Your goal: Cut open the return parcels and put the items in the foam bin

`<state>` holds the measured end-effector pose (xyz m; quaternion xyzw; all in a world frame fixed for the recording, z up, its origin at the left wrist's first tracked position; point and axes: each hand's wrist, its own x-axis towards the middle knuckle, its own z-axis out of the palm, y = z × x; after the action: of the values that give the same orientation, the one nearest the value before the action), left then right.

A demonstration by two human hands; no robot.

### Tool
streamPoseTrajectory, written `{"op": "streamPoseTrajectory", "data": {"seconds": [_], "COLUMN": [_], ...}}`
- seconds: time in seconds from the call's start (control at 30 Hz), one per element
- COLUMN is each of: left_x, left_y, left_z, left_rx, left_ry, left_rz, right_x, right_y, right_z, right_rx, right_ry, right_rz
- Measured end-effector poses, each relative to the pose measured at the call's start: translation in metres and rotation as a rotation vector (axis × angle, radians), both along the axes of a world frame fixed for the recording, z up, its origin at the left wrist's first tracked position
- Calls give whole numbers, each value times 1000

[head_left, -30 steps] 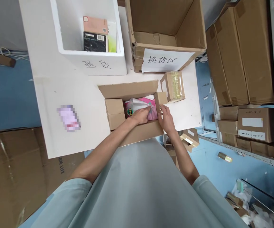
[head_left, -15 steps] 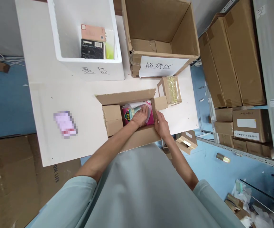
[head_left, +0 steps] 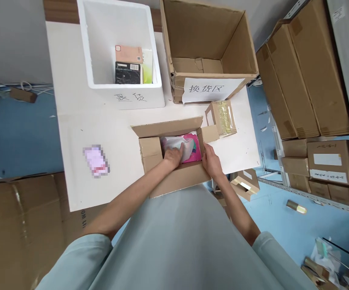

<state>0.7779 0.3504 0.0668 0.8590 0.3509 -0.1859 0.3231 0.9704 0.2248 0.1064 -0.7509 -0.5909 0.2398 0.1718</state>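
In the middle of the white table an open cardboard box (head_left: 179,177) has its flaps spread. Inside it lies a bright pink printed package (head_left: 196,150), its left and middle parts under a whitish, translucent wrap (head_left: 177,141). My left hand (head_left: 173,157) reaches into the box and presses on this wrap, thumb and fingers apart; some fingertips are hidden. At the right end, my right hand (head_left: 212,162) grips the box's wall near the corner. Just behind that end stands a small taped carton (head_left: 225,117), close to the right flap.
A white foam box (head_left: 132,96) at the back left contains several small boxes. Beside it stands a large open carton (head_left: 210,78) with a paper label. A pixelated lilac item (head_left: 96,161) lies on the left of the table (head_left: 114,137). Shelved cartons (head_left: 301,80) rise at right.
The whitish wrap now covers more of the pink package. My left hand has shifted left and nearer to me within the box. The right hand stays at the box's right end.
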Motion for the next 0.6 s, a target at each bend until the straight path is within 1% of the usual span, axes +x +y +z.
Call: {"op": "streamPoseTrajectory", "data": {"seconds": [0.03,0.1,0.17,0.2,0.27,0.3,0.33,0.37,0.4,0.47,0.53,0.6], "left_x": [-8,-27,-50,-65,-99,-117,-136,-153,-167,-187,-192,-188], "left_y": [-1,-3,-6,-7,-8,-8,-8,-7,-7,-10,-19,-30], "left_z": [7,28,54,68,92,100,105,107,105,91,72,56], "left_rx": [13,47,110,166,260,287,312,335,351,308,174,41], "left_ry": [36,96,61,4,-114,-146,-171,-198,-225,-280,-366,-476], "left_rz": [-6,-20,-17,2,103,169,239,312,389,532,688,831], "right_x": [0,0,0,-1,-2,-3,-4,-5,-6,-8,-9,-9], "right_y": [0,-1,-1,-2,-1,-1,-1,-1,-1,-1,-1,-2], "right_z": [0,-1,-2,-3,-5,-6,-7,-8,-10,-13,-15,-18], "right_rx": [7,21,31,34,36,36,37,39,41,38,22,13], "right_ry": [0,1,-6,-14,-31,-37,-41,-44,-49,-71,-108,-139], "right_rz": [0,-2,-7,-12,-26,-33,-40,-49,-59,-89,-118,-122]}}
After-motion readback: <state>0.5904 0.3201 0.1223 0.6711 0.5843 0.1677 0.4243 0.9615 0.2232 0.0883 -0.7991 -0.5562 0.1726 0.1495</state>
